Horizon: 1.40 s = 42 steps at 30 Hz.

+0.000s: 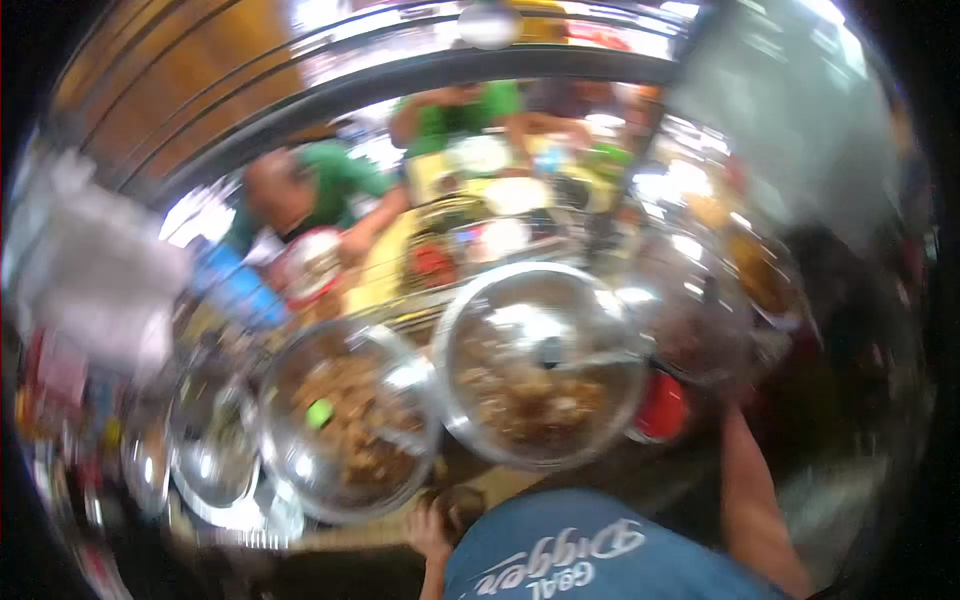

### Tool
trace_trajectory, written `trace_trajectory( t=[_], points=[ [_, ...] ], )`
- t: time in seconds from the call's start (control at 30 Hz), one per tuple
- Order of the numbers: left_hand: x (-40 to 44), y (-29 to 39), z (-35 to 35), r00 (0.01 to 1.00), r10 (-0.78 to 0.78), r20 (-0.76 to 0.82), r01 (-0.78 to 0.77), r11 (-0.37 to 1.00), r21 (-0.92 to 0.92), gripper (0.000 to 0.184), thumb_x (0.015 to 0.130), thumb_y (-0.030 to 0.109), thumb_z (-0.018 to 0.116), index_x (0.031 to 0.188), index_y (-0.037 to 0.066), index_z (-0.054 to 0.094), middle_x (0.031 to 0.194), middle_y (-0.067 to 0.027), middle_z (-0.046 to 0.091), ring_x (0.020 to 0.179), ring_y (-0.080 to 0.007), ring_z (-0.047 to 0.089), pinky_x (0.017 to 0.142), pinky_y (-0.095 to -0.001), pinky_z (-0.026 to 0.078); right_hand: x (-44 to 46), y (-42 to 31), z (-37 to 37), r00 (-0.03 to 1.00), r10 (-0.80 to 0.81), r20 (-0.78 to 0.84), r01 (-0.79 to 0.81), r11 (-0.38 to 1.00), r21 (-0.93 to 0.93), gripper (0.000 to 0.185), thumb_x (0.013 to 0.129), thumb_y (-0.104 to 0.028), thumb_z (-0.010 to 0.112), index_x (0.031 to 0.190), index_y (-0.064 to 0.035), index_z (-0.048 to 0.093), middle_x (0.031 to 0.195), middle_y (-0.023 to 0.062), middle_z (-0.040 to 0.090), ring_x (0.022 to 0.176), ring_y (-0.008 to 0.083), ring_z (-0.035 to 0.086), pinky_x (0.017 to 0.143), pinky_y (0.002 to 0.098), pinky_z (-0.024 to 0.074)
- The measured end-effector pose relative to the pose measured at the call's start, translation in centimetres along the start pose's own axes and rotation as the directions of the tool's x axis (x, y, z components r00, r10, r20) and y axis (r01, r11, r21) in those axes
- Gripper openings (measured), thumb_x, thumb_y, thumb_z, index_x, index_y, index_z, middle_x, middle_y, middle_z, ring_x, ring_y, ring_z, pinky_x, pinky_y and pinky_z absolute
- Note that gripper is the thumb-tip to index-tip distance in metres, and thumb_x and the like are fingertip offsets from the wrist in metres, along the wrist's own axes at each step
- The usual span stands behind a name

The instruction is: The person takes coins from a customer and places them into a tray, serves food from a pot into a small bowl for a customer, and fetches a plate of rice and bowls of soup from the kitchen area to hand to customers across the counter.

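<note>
My left hand [429, 528] is low in the view beside my blue shirt, its fingers curled at the side of a small brown, rounded, bowl-like thing [463, 507]. Blur hides the exact grip. My right forearm [757, 495] reaches up on the right, and the hand at its end is dark and smeared near a large pot with a clear lid [690, 300]. In front of me stands a pot of brown food under a glass lid with a dark knob [549, 352]. Left of it is another lidded pot of brown chunks [350, 420], with a bright green spot on it.
A red container [659, 408] stands between the middle and right pots. Smaller lidded dishes [213, 440] line the left. Beyond a dark metal rail [420, 68], people in green sit at a yellow table [385, 262] with plates. A pale plastic bag [100, 260] hangs at left.
</note>
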State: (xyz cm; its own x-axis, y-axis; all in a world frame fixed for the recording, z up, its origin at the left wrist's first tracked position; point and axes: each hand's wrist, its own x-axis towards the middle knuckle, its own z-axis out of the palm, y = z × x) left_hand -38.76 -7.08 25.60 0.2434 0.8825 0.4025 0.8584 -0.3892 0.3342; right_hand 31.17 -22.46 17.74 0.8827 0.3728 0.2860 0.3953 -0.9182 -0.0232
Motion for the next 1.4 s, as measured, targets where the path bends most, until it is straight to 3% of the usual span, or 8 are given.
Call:
trace_trajectory(
  t=[0.33,0.53,0.6,0.77,0.87,1.07,1.17,1.4],
  points=[
    [-1.1,-1.9,1.5,0.991,0.130,-0.030,-0.125,0.984,0.126,0.036,0.078,0.035,0.068,0.107,0.015,0.063,0.106,-0.0136,0.063,0.092,-0.0336,0.061,0.079,-0.0465,0.046,-4.2,-7.6,-11.8,0.911,0.381,0.159,-0.407,0.893,0.192,0.063,0.092,-0.048,0.046,0.142,-0.0113,0.038,0.152,0.0188,0.026,0.140,0.0385,0.025,0.106,0.0664,0.0230],
    [-2.1,-2.3,1.9,0.998,0.061,0.033,-0.063,0.994,0.085,0.036,0.079,0.031,0.067,0.111,0.015,0.063,0.113,-0.0126,0.062,0.097,-0.0335,0.059,0.082,-0.0449,0.045,-1.8,-4.1,-4.4,0.903,0.425,0.059,-0.421,0.850,0.318,0.065,0.085,-0.042,0.063,0.134,-0.0029,0.045,0.137,0.0205,0.045,0.119,0.0390,0.051,0.098,0.0495,0.0443],
    [-1.0,-0.8,0.7,0.997,0.047,0.061,-0.051,0.996,0.079,0.035,0.079,0.027,0.067,0.111,0.014,0.063,0.114,-0.0119,0.061,0.097,-0.0326,0.058,0.083,-0.0436,0.043,-2.4,-3.9,-4.8,0.986,0.078,-0.148,-0.107,0.974,-0.199,0.065,0.085,-0.045,0.063,0.139,-0.0144,0.043,0.143,0.0185,0.041,0.127,0.0371,0.044,0.100,0.0513,0.0421],
    [0.2,-0.1,-0.4,0.997,0.050,0.060,-0.050,0.999,-0.006,0.034,0.079,0.026,0.066,0.110,0.012,0.062,0.114,-0.0108,0.061,0.096,-0.0303,0.059,0.084,-0.0431,0.042,-3.7,-7.3,-11.2,0.942,0.310,0.130,-0.325,0.938,0.122,0.072,0.077,-0.043,0.070,0.139,-0.0189,0.043,0.144,0.0190,0.039,0.130,0.0397,0.040,0.100,0.0536,0.0417],
    [0.2,0.0,-0.1,0.998,0.047,0.030,-0.046,0.998,-0.031,0.033,0.076,0.028,0.068,0.106,0.014,0.063,0.113,-0.0083,0.062,0.092,-0.0284,0.060,0.082,-0.0410,0.042,-0.7,0.4,-1.4,0.995,0.079,-0.062,-0.057,0.954,0.295,0.070,0.077,-0.043,0.070,0.138,-0.0184,0.046,0.144,0.0191,0.038,0.131,0.0412,0.037,0.102,0.0546,0.0391],
    [1.0,0.7,-1.2,0.999,0.026,0.022,-0.025,0.998,-0.053,0.029,0.075,0.024,0.069,0.102,0.015,0.065,0.110,-0.0043,0.064,0.088,-0.0254,0.060,0.079,-0.0388,0.043,3.1,6.1,7.0,0.943,-0.252,-0.219,0.209,0.957,-0.201,0.071,0.074,-0.037,0.073,0.134,-0.0115,0.046,0.136,0.0226,0.044,0.130,0.0395,0.040,0.104,0.0477,0.0380],
    [1.2,1.0,-1.3,0.999,0.027,0.029,-0.025,0.997,-0.066,0.028,0.074,0.021,0.069,0.101,0.015,0.065,0.109,-0.0047,0.064,0.087,-0.0248,0.060,0.079,-0.0386,0.043,-1.6,-2.7,-5.2,0.987,0.160,-0.031,-0.156,0.983,0.101,0.070,0.074,-0.038,0.073,0.133,-0.0102,0.047,0.136,0.0201,0.046,0.130,0.0398,0.040,0.105,0.0512,0.0367],
    [1.3,0.9,-1.3,0.999,0.017,0.048,-0.015,0.999,-0.045,0.029,0.073,0.022,0.068,0.101,0.014,0.064,0.108,-0.0055,0.064,0.087,-0.0243,0.060,0.079,-0.0390,0.042,-1.9,-4.7,-6.8,0.983,0.172,0.067,-0.178,0.980,0.085,0.076,0.073,-0.045,0.073,0.134,-0.0081,0.046,0.134,0.0180,0.047,0.122,0.0402,0.049,0.102,0.0511,0.0399]
  ],
)
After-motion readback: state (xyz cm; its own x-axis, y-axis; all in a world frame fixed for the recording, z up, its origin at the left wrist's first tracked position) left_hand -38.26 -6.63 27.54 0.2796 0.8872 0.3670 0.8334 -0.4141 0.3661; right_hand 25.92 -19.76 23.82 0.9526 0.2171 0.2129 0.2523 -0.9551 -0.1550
